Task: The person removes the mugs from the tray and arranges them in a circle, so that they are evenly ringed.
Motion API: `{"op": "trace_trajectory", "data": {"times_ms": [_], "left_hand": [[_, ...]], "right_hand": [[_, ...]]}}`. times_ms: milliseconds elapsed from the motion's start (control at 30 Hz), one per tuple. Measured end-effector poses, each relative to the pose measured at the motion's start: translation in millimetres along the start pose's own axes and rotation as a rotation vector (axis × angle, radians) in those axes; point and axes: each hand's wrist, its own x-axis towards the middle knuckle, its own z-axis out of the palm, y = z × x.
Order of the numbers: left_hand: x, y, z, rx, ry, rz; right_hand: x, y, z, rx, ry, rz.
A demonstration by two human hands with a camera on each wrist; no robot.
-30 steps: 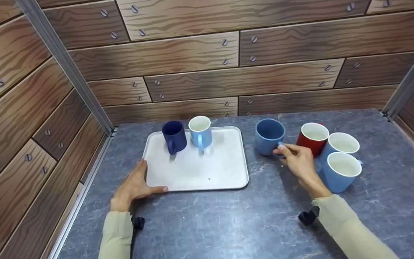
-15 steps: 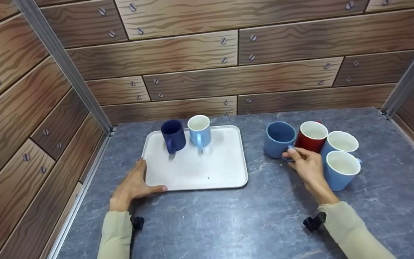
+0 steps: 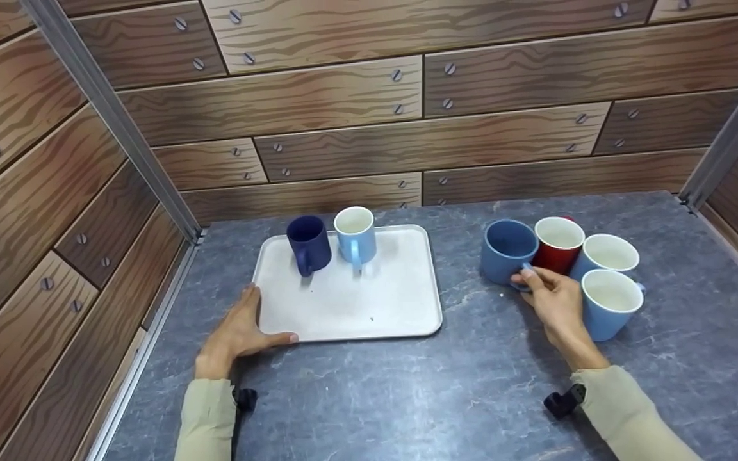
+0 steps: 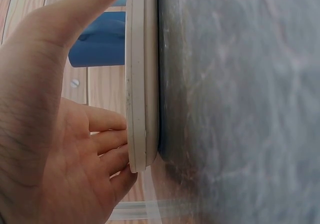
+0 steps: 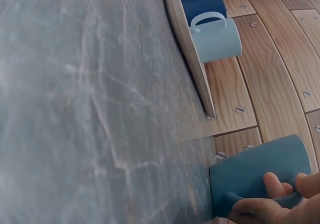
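My right hand (image 3: 558,307) pinches the handle of a blue mug (image 3: 498,261), upright on the table close beside a red mug (image 3: 551,258). In the right wrist view the fingers curl about that handle, with the base of the blue mug (image 5: 255,166) against the tabletop. At the near left corner of a white tray (image 3: 350,310), my left hand (image 3: 231,339) rests with thumb and fingers spread along its edges. The left wrist view has these fairly straight fingers touching the tray's rim (image 4: 137,94). A navy mug (image 3: 310,248) and a light blue mug (image 3: 361,246) stand on the tray's far side.
Right of the red mug, two more light blue mugs stand close together, a front mug (image 3: 606,314) and a rear mug (image 3: 611,251). Wood-patterned walls (image 3: 343,96) bound the grey marbled table (image 3: 369,403) at the back and sides.
The blue mug has moved right, away from the tray and up beside the red mug, with my right hand on its handle. My left hand and the tray have stayed put.
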Motion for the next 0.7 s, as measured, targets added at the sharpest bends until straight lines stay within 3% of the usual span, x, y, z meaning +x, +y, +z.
{"op": "trace_trajectory", "data": {"times_ms": [700], "left_hand": [[-0.8,1.0,1.3,0.013,-0.005,-0.004]], "right_hand": [[-12.4,0.3,-4.8,-0.092,0.004,-0.022]]}}
